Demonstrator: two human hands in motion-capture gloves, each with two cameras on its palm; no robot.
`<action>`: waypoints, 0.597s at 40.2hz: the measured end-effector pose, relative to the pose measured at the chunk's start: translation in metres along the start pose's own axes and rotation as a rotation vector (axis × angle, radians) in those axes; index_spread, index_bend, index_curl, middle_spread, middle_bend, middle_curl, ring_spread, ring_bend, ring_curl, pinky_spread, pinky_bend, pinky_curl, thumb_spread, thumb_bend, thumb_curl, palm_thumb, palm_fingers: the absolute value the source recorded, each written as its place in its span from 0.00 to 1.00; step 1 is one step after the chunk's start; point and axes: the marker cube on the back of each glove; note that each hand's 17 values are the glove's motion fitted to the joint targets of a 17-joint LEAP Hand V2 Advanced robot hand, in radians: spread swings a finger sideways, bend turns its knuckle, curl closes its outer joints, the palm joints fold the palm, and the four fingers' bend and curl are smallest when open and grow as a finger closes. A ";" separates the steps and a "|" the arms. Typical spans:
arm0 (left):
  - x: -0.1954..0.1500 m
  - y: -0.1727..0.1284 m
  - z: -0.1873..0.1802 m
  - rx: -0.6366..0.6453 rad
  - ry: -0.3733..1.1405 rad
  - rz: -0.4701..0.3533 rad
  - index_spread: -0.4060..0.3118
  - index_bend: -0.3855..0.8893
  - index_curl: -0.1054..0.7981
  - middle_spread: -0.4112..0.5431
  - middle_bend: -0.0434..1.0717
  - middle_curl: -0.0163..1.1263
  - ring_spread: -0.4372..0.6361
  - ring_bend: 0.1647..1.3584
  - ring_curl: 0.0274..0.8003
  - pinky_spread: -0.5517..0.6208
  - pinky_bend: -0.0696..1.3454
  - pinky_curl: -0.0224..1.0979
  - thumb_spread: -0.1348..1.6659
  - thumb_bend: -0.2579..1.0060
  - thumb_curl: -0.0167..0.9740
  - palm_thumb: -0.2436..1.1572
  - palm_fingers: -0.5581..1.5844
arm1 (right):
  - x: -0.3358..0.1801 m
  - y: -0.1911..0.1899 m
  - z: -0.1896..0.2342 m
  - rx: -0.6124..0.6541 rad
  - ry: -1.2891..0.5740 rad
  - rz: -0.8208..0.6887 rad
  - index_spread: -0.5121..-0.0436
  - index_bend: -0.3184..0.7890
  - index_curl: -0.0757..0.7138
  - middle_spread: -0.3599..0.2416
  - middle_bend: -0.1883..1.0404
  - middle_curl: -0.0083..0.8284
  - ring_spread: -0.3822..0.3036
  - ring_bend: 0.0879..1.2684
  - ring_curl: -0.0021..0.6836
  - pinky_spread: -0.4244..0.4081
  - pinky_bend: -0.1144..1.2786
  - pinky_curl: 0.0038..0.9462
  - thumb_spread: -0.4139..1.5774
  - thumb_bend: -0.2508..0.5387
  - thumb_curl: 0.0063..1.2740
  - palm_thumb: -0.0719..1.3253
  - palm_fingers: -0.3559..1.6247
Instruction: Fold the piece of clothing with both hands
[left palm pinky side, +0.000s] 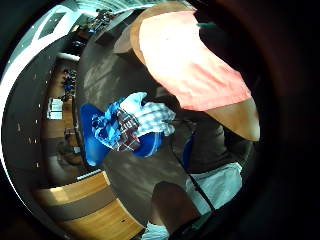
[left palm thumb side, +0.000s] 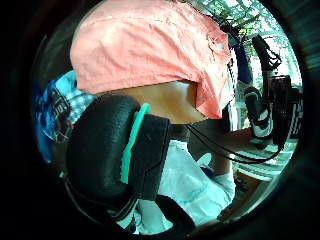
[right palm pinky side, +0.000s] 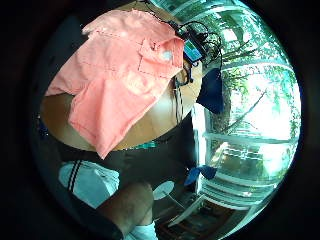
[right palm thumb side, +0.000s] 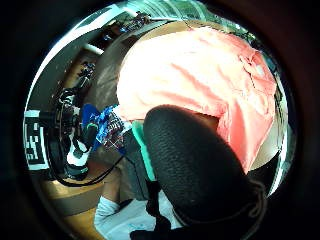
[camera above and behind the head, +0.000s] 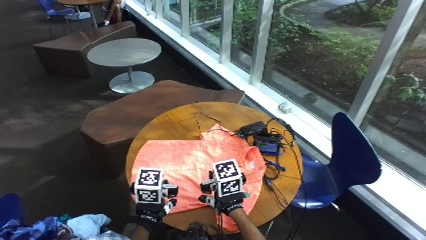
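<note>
Salmon-orange short-sleeved shirt (camera above and behind the head: 193, 162) spread on the round wooden table (camera above and behind the head: 173, 125), both gloved hands above its near edge.

Outside view: left hand (camera above and behind the head: 150, 200) and right hand (camera above and behind the head: 226, 192) hover; their fingers' state cannot be told. Palm views: the shirt lies flat, one part overhanging the table edge.

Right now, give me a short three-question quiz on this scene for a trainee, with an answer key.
1. True or false: the orange short-sleeved shirt lies spread on the round wooden table.
2. What stands beside the table on the window side? A) a blue chair B) a green stool C) a white cabinet
3. Fill in: the left hand and right hand are at the shirt's edge nearest the ____.

Key: 1 true; 2 A, the blue chair; 3 person.
</note>
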 end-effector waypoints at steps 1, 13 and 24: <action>0.000 0.001 0.002 0.002 0.004 -0.002 0.45 0.38 0.24 0.50 0.28 0.27 0.64 0.44 0.31 0.73 0.50 0.25 0.74 0.19 0.17 0.19 0.36 | 0.002 0.001 0.002 -0.002 -0.003 0.001 0.26 0.42 0.36 0.55 0.33 0.30 0.77 0.17 0.25 0.86 0.37 0.26 0.81 0.32 0.14 0.17 0.25; 0.008 -0.005 0.046 -0.029 0.025 -0.009 0.46 0.38 0.27 0.50 0.28 0.30 0.63 0.46 0.33 0.73 0.52 0.27 0.74 0.19 0.21 0.19 0.35 | 0.029 0.003 0.057 -0.062 -0.013 0.071 0.28 0.38 0.35 0.59 0.31 0.34 0.79 0.19 0.30 0.86 0.42 0.32 0.78 0.30 0.18 0.21 0.23; 0.012 -0.025 0.106 -0.139 0.015 -0.020 0.46 0.37 0.28 0.52 0.27 0.32 0.63 0.49 0.35 0.72 0.55 0.30 0.71 0.19 0.24 0.21 0.33 | 0.044 -0.003 0.117 -0.217 -0.069 0.107 0.31 0.36 0.32 0.64 0.30 0.37 0.82 0.23 0.33 0.84 0.51 0.37 0.75 0.29 0.20 0.22 0.22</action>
